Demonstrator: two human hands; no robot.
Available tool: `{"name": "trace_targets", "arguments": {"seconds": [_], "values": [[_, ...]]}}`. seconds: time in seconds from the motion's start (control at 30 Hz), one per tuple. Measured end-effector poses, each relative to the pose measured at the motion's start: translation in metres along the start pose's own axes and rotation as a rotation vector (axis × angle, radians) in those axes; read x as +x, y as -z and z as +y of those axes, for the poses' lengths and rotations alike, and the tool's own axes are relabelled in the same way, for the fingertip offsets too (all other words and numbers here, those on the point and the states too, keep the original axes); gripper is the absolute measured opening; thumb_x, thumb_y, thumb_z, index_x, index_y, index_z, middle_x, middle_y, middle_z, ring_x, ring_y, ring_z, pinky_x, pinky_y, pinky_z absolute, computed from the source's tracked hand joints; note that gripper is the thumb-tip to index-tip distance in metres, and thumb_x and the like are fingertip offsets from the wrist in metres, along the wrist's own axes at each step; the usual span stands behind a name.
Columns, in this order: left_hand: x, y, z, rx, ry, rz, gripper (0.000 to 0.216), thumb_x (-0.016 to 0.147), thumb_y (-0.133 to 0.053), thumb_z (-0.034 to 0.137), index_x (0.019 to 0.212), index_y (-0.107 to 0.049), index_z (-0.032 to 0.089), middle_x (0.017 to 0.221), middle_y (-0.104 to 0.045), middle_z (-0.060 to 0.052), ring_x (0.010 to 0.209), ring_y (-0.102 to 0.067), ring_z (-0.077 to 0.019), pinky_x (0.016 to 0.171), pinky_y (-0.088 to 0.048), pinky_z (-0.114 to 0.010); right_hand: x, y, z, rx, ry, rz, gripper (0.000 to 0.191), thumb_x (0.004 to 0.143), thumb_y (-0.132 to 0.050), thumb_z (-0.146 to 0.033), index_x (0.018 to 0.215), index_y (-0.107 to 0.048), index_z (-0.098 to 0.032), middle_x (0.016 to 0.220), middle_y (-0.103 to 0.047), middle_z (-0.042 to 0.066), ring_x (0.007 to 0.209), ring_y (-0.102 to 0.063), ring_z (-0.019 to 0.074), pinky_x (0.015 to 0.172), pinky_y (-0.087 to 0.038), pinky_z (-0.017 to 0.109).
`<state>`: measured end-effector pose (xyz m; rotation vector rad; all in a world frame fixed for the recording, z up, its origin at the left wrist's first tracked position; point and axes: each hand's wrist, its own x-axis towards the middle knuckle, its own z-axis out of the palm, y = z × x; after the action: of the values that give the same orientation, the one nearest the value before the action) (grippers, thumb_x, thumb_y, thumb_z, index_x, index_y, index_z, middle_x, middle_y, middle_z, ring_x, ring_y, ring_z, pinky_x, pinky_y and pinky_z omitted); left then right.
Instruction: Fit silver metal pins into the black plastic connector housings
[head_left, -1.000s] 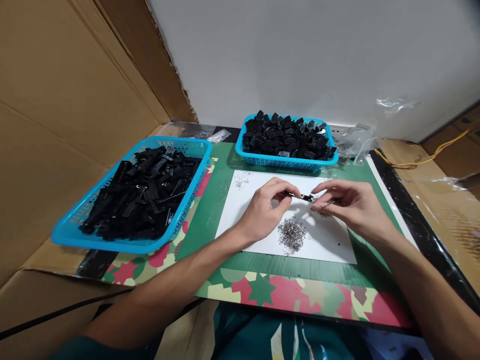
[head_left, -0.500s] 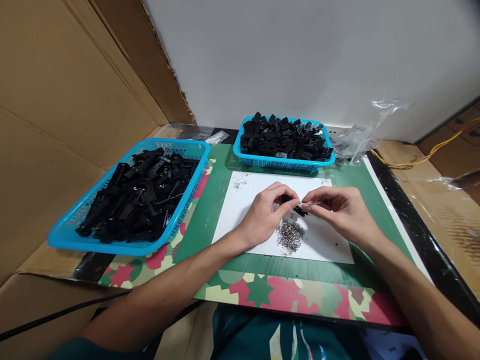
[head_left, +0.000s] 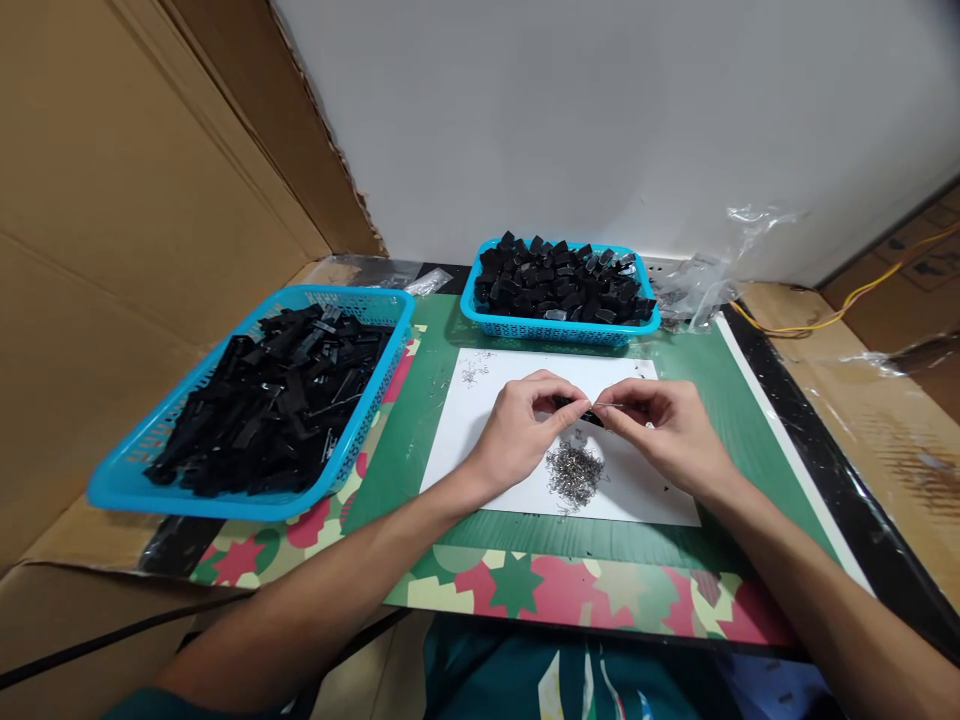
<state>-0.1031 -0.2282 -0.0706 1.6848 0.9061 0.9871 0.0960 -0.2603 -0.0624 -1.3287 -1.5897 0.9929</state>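
Note:
Over the white sheet (head_left: 465, 430), my left hand (head_left: 519, 430) pinches a small black plastic part (head_left: 592, 417), mostly hidden by the fingers. My right hand (head_left: 667, 428) is closed around a thin metal tool (head_left: 611, 405); its tip meets the black part at my left fingertips. Most of the tool lies inside the right hand, so its exact kind does not show. Just below the hands is a heap of tiny bent metal springs (head_left: 576, 474). A few more small metal pieces (head_left: 471, 372) are scattered at the sheet's far left corner.
A large blue basket (head_left: 225, 508) of long black plastic parts stands at left. Behind the sheet, a smaller blue basket (head_left: 559, 328) holds short black pieces. Clear plastic bags (head_left: 694, 285) and a yellow cable (head_left: 847, 315) lie at back right. Cardboard (head_left: 150, 150) walls the left side.
Both hands appear slightly farther left, along with the whole view. My right fingers have shifted a little on the tool, and the black part sits lower between the fingertips.

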Motion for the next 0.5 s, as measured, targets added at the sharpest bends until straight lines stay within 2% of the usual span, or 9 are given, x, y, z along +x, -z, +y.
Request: {"name": "trace_targets", "arguments": {"seconds": [0.1,0.23,0.37,0.5], "values": [[0.0,0.001,0.0,0.002,0.009,-0.018,0.009,0.09,-0.075,0.021,0.097,-0.08,0.017,0.107,-0.071,-0.009,0.104,-0.069,-0.0207,0.092,-0.058,-0.036,0.002,0.006,0.002,-0.044,-0.015,0.053,0.02,0.084,-0.073,-0.035,0.079,-0.076,-0.016,0.073,-0.071,0.005,0.062,-0.057,0.0151,0.057,-0.043,0.028],[0.0,0.004,-0.003,-0.013,0.047,-0.036,0.018,0.09,-0.073,0.016,0.107,-0.08,0.017,0.119,-0.07,-0.011,0.113,-0.068,-0.0218,0.101,-0.059,-0.039,0.007,0.019,0.005,-0.072,-0.139,0.042,0.02,0.078,-0.072,-0.034,0.074,-0.075,-0.015,0.068,-0.072,0.006,0.06,-0.061,0.017,0.055,-0.044,0.028],[0.0,0.004,-0.005,0.005,0.08,-0.014,0.02,0.093,-0.073,0.021,0.111,-0.078,0.016,0.114,-0.075,-0.011,0.099,-0.072,-0.0209,0.094,-0.061,-0.039,0.01,0.026,0.009,-0.11,-0.188,0.006,0.021,0.078,-0.069,-0.034,0.076,-0.076,-0.014,0.071,-0.076,0.01,0.063,-0.066,0.0195,0.058,-0.048,0.029],[-0.001,0.004,-0.002,0.104,0.038,-0.024,0.013,0.09,-0.077,0.022,0.102,-0.08,0.016,0.102,-0.077,-0.009,0.09,-0.072,-0.0199,0.084,-0.061,-0.036,0.01,0.024,0.011,-0.229,-0.186,-0.059,0.023,0.082,-0.065,-0.034,0.077,-0.076,-0.015,0.073,-0.076,0.008,0.065,-0.066,0.0198,0.06,-0.046,0.03]]}}
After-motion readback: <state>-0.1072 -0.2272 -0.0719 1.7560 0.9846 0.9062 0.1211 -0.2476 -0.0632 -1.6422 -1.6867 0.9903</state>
